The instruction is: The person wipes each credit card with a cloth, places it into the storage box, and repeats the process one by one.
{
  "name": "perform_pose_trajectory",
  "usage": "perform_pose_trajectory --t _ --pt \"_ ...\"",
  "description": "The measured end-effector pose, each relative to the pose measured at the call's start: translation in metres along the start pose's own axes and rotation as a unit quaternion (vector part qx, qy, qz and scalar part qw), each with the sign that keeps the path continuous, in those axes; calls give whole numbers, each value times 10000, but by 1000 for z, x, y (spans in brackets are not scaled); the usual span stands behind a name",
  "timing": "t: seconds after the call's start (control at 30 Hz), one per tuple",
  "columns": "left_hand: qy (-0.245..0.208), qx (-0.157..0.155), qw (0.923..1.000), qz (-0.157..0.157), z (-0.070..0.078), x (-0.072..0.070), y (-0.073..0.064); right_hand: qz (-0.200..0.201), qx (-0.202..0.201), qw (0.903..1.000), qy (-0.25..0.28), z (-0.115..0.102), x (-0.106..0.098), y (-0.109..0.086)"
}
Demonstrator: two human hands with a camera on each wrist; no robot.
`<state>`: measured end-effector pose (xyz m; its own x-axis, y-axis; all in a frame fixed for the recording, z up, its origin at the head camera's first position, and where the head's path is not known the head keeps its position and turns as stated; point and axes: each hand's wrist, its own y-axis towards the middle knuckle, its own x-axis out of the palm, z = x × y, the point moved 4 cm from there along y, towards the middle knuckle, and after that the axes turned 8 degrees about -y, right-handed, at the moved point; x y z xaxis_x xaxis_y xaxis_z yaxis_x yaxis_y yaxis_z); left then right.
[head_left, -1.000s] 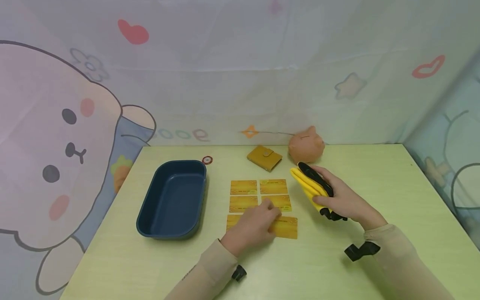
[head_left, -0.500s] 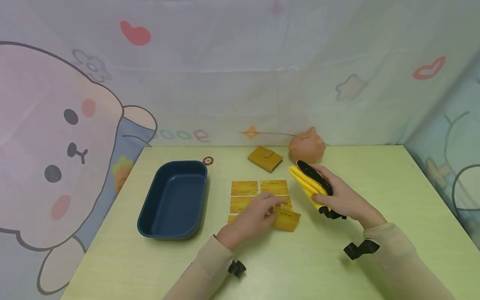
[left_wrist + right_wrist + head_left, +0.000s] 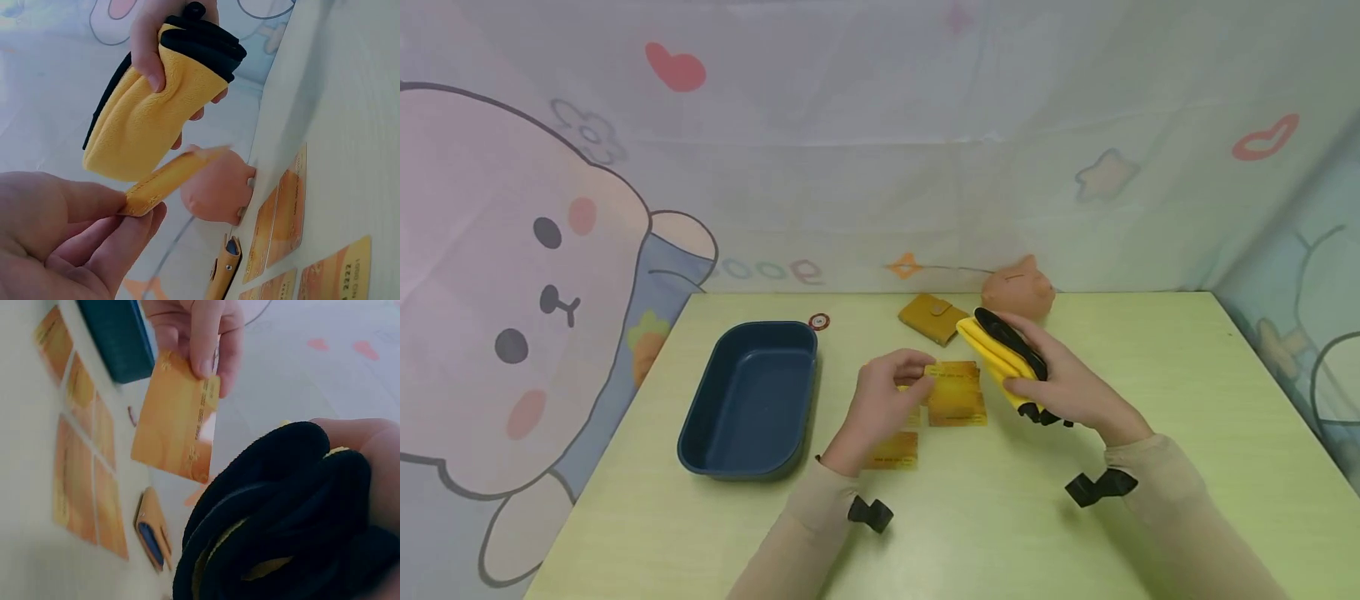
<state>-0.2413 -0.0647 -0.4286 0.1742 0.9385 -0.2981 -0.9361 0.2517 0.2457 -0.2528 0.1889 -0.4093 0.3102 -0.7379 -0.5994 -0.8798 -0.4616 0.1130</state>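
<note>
My left hand pinches a gold bank card between thumb and fingers, lifted above the table. In the left wrist view the card looks tilted and a little blurred at its far end. My right hand grips a folded yellow cloth with black edging, up off the tabletop to the right of the left hand. Below, several more gold cards lie flat in rows, partly hidden by my left hand and the lifted card in the head view.
A dark blue bin stands on the left of the table, with a small red-and-white chip by its far corner. Toward the back are a mustard wallet and a pink piggy bank, close beyond the cloth.
My left hand has picked up the front right card and moved it up and back over the other cards. The right hand, still holding the cloth, has shifted slightly left and back.
</note>
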Motion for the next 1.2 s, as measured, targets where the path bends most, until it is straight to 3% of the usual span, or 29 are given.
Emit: perform_pose_trajectory --t 0.13,0.3,0.43,0.63,0.77,1.0,1.2 --pt "-497 -285 9983 104 0 -2 2 66 -174 9997 -155 -8 3 4" --pt "-1404 -740 9873 55 -4 1 1 170 -443 9982 -380 -18 7 7" --pt "-1719 -869 9813 21 -4 4 1 268 -630 9955 -654 -24 12 8" --pt "-2489 -1211 9609 96 -7 5 2 297 -1043 9860 -1270 -30 22 7" --pt "-2691 -1295 9542 169 -6 4 2 192 -1104 9800 -1645 -33 28 8" --pt "-2907 -1291 9479 165 -3 3 2 73 -817 9767 -1983 -30 38 11" --pt "-2979 -1298 9454 231 -2 4 1 383 -1009 9598 -2590 -35 42 10"
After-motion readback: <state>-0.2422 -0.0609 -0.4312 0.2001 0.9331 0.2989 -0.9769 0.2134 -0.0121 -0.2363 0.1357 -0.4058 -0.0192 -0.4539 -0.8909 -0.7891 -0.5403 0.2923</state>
